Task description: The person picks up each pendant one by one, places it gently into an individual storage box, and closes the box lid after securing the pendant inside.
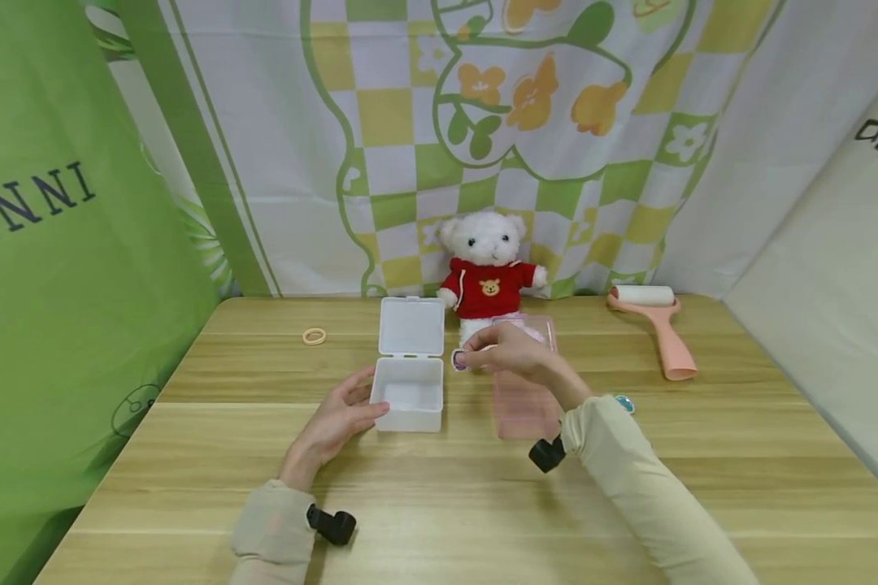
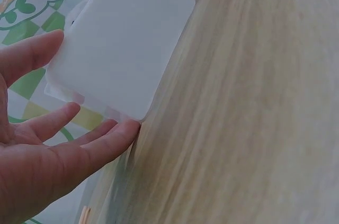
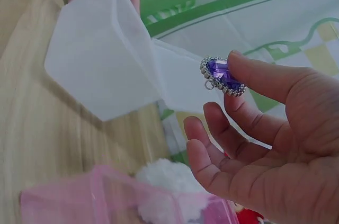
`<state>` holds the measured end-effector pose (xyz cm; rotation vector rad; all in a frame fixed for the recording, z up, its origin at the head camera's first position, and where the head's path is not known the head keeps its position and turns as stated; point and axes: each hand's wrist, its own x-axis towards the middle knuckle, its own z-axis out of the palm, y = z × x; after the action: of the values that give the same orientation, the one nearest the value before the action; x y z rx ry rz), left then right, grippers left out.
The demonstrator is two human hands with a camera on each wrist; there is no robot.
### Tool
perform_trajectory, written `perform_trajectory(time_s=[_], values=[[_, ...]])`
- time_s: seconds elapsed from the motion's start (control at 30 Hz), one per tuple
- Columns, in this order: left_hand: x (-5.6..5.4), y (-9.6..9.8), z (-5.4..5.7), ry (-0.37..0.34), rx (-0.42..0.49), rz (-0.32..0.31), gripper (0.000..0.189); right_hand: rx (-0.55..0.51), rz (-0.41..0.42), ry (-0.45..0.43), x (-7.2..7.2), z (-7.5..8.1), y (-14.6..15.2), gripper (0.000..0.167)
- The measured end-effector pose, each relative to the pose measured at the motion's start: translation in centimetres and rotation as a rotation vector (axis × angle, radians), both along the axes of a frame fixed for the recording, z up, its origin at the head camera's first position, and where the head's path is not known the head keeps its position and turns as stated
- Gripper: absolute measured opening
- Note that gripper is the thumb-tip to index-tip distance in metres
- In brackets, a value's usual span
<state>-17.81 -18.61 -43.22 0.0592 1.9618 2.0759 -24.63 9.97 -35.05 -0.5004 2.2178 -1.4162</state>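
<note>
An open white plastic box (image 1: 408, 410) stands upright on the table, its lid (image 1: 412, 327) folded back. My left hand (image 1: 342, 416) holds the box by its left side, with the thumb at the front rim and the fingers along the wall. Between thumb and index finger my right hand (image 1: 508, 351) pinches a purple gem pendant (image 3: 222, 75), which has a beaded silver rim and a small loop. The pendant is in the air, right of the box and apart from it. Under the right hand lies an open pink translucent box (image 1: 525, 410), partly hidden by the hand and wrist.
A white teddy bear (image 1: 488, 280) in a red hoodie sits at the back. A pink-handled lint roller (image 1: 658, 325) lies at the back right, and a teal gem (image 1: 624, 404) lies near the right sleeve. At the left is a pale orange ring (image 1: 314, 336). Curtains border the table.
</note>
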Motion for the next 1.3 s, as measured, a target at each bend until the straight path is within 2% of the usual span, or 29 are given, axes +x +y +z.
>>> perform_trajectory(time_s=[0.23,0.47,0.77,1.0,1.3], values=[[0.0,0.2,0.0,-0.002,0.012,0.01,0.074,0.005,0.057,-0.052,-0.3,-0.5,-3.0,0.014],[0.0,0.3,0.0,0.002,0.012,0.004,0.074,0.033,0.104,-0.024,-0.9,-0.7,-5.4,0.016],[0.1,0.2,0.2,-0.002,-0.006,0.004,0.074,0.062,0.149,-0.051,-1.2,-1.2,-7.6,0.012],[0.1,0.3,0.2,-0.004,-0.017,0.014,0.074,0.229,0.22,0.079,-1.2,-1.5,-9.1,0.015],[0.0,0.3,0.1,-0.002,-0.006,0.016,0.074,0.42,0.214,0.216,-1.2,-1.6,-9.7,0.015]])
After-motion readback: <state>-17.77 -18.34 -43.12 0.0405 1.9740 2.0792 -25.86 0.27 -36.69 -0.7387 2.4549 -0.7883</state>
